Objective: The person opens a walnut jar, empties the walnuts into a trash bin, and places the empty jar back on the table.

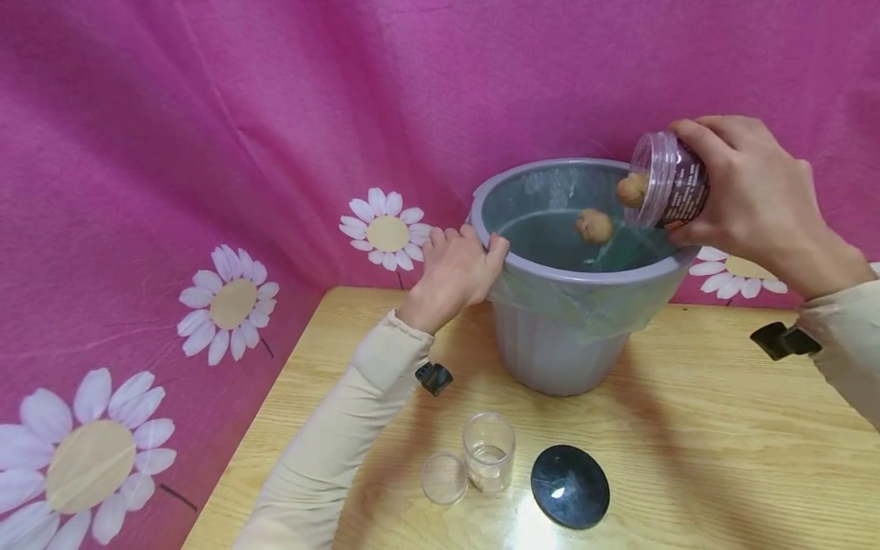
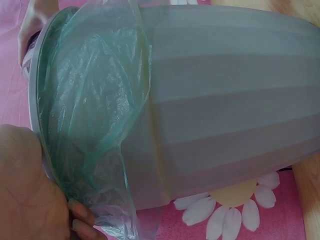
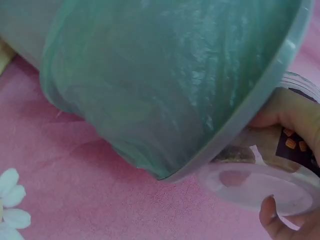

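A grey trash bin (image 1: 553,347) stands on the table, its rim draped with a thin green plastic liner (image 2: 95,95). My left hand (image 1: 457,267) grips the bin's left rim, with fingers over the outside. Over the right rim, my right hand (image 1: 763,183) holds a clear plastic jar (image 1: 687,187) with a dark printed label, tipped sideways with its mouth facing into the bin. One round light-brown lump (image 1: 631,189) sits at the jar's mouth. Another brown lump (image 1: 594,227) shows in midair over the opening. The jar's clear base (image 3: 255,185) faces the right wrist camera.
In front of the bin, a small clear container (image 1: 490,454) stands beside a round clear lid (image 1: 444,479). A round black lid (image 1: 570,486) lies to their right on the wooden table (image 1: 722,428). Pink cloth (image 1: 296,92) with daisies hangs behind and left.
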Available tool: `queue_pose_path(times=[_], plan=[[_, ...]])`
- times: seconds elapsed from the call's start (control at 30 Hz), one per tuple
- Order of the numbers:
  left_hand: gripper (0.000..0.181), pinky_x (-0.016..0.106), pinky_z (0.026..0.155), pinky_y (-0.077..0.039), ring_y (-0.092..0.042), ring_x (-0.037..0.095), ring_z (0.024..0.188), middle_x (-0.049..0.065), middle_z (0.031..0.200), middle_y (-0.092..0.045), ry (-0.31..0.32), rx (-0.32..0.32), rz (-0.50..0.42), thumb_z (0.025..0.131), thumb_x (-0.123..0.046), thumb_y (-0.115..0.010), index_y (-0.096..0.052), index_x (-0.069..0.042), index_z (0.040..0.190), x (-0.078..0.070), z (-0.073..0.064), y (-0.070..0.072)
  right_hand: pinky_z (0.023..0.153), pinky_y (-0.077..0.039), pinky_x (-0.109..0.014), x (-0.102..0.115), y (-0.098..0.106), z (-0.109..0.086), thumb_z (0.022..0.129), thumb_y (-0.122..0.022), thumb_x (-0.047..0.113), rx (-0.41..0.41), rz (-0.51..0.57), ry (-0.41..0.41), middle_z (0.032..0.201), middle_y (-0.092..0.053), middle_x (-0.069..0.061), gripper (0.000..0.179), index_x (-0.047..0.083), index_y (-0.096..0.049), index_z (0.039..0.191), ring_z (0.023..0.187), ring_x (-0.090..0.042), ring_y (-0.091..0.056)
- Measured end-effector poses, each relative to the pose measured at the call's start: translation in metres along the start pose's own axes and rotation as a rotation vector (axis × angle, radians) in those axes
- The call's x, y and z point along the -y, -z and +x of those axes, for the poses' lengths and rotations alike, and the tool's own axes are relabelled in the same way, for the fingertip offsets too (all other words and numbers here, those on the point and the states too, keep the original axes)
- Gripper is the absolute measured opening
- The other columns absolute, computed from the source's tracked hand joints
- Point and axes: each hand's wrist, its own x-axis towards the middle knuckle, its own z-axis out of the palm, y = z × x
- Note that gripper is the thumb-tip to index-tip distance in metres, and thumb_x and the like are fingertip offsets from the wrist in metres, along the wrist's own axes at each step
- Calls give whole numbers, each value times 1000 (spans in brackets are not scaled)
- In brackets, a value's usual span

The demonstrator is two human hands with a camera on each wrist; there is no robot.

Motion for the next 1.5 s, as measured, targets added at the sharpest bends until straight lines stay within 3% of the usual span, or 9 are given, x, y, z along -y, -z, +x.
queue_pose_path(times=[0.1,0.23,0.53,0.67,0.8,0.9,1.03,1.27,1.5], plan=[[49,44,86,-39,-45,30,92,14,88,-49,2,0,2,98,-47,-25,-47,-3,92,-1,1,1,74,-34,-79,-1,2,0,45,-92,8,7,17,-28,139,-44,-22,110,9,-42,143,131,-41,-36],[50,44,86,-39,-45,30,92,14,89,-49,9,6,11,98,-47,-25,-47,-3,93,0,3,1,73,-34,-79,-2,1,0,44,-92,8,9,11,-8,138,-44,-22,111,9,-41,144,132,-40,-35],[49,44,87,-38,-44,29,92,13,89,-48,15,23,-4,98,-48,-26,-46,-4,93,2,1,1,77,-40,-73,1,-4,3,36,-94,8,-29,59,178,133,-49,-18,112,9,-48,139,123,-41,-42],[50,45,88,-38,-44,30,94,14,91,-48,11,15,-7,97,-48,-24,-46,-3,94,3,1,1,69,-41,-73,6,-6,5,39,-93,9,-41,-11,212,133,-49,-18,109,9,-47,138,123,-41,-42],[50,44,88,-37,-43,29,93,13,90,-48,13,19,-3,98,-47,-24,-46,-3,94,4,-1,1,70,-42,-72,10,-9,7,40,-92,7,-45,-18,221,133,-49,-18,108,10,-48,138,124,-41,-41],[49,44,88,-37,-43,29,93,13,90,-48,9,18,-4,98,-47,-25,-46,-3,93,4,-1,1,78,-42,-71,9,-9,8,40,-91,4,-68,-14,238,131,-49,-18,106,8,-49,137,123,-41,-41],[49,45,89,-37,-44,30,95,14,91,-49,3,11,-5,97,-47,-25,-46,-3,94,2,-1,2,84,-39,-67,7,-11,7,42,-84,-1,-113,-77,301,129,-49,-20,99,8,-49,134,122,-42,-41],[50,45,88,-38,-44,30,95,14,92,-50,3,-6,17,98,-47,-24,-46,-3,94,-1,-2,3,85,-31,-63,1,-14,5,47,-72,-10,-205,-155,391,127,-50,-20,90,10,-47,132,122,-42,-39],[49,43,83,-38,-43,28,90,13,90,-49,4,-5,1,98,-47,-25,-46,-4,92,-4,-3,2,83,-32,-62,0,-14,2,51,-68,-11,-200,-173,395,130,-49,-20,88,11,-46,133,124,-42,-37]])
